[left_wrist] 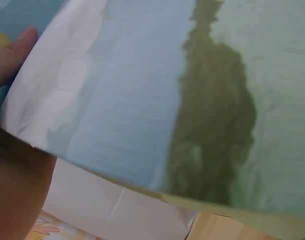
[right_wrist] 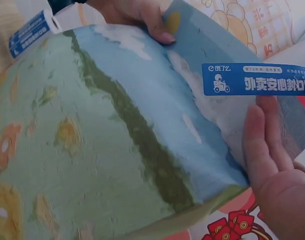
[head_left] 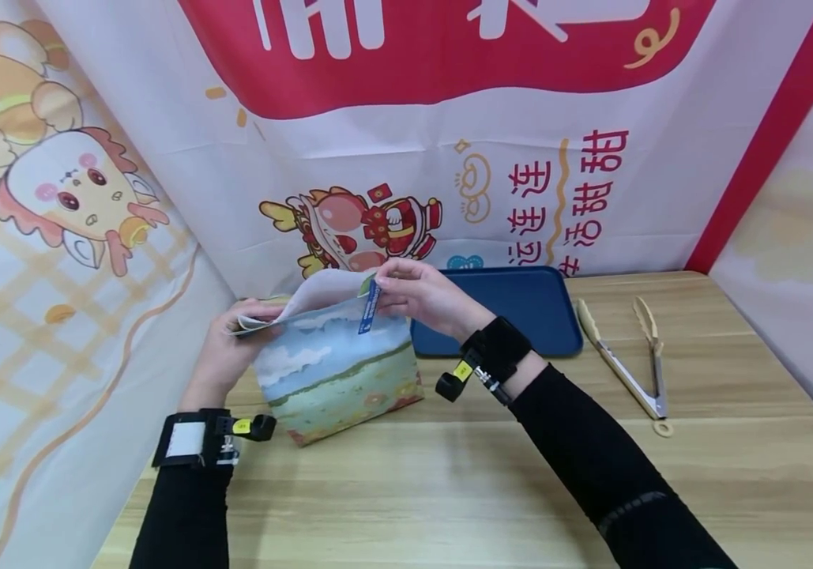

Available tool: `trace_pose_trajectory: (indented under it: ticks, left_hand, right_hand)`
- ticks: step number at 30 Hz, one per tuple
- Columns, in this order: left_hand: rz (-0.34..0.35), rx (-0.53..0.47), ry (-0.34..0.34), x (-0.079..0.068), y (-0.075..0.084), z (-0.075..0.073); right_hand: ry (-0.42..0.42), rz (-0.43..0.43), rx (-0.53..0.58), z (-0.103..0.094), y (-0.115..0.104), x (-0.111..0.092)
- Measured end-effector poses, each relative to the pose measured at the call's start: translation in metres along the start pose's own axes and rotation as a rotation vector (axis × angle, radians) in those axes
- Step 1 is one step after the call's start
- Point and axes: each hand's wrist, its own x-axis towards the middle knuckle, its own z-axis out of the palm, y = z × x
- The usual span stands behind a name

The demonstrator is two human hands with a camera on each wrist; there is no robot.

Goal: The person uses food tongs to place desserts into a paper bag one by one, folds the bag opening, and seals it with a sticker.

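A paper bag [head_left: 338,371] painted with blue sky, white clouds and a green flowered meadow stands tilted on the table, its top loosely folded. At its upper left, my left hand [head_left: 231,340] grips the top edge; in the right wrist view that thumb presses on the blue flap [right_wrist: 212,35]. My right hand [head_left: 430,296] is at the bag's upper right corner, pinching a blue seal sticker [right_wrist: 257,79] with white lettering. The sticker hangs down over the bag's front in the head view. Part of the left hand's fingers is hidden behind the paper.
A dark blue tray [head_left: 513,304] lies behind the right hand. To its right are metal tongs [head_left: 622,363] with beige tips, spread apart on the wooden table [head_left: 449,490]. Printed cloth [head_left: 392,158] hangs at the back and left. Another blue-and-white lettered piece [right_wrist: 32,34] shows beyond the bag.
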Motion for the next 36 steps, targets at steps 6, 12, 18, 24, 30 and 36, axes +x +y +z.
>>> trace_pose_trajectory:
  ticks: [6, 12, 18, 24, 30, 36]
  left_hand:
    - [0.002, -0.105, 0.067, -0.008, -0.011, -0.009]
    - [-0.011, -0.071, 0.056, -0.014, -0.019, -0.013]
    - [0.04, -0.082, 0.012, -0.017, -0.019, -0.01]
    - [0.089, 0.065, 0.062, -0.023, -0.023, -0.003]
    - [0.071, 0.276, 0.092, -0.037, -0.019, -0.003]
    - [0.057, 0.332, 0.092, -0.047, 0.003, 0.009]
  right_hand:
    - [0.03, -0.007, -0.052, -0.012, 0.002, -0.001]
    - [-0.043, -0.01, -0.012, -0.018, 0.003, -0.007]
    - [-0.054, 0.024, -0.07, -0.023, 0.006, -0.014]
    - [-0.035, 0.086, -0.248, -0.022, 0.007, -0.019]
    - [-0.007, 0.148, -0.413, -0.014, -0.004, -0.025]
    - [0.14, 0.198, -0.645, -0.002, -0.012, -0.033]
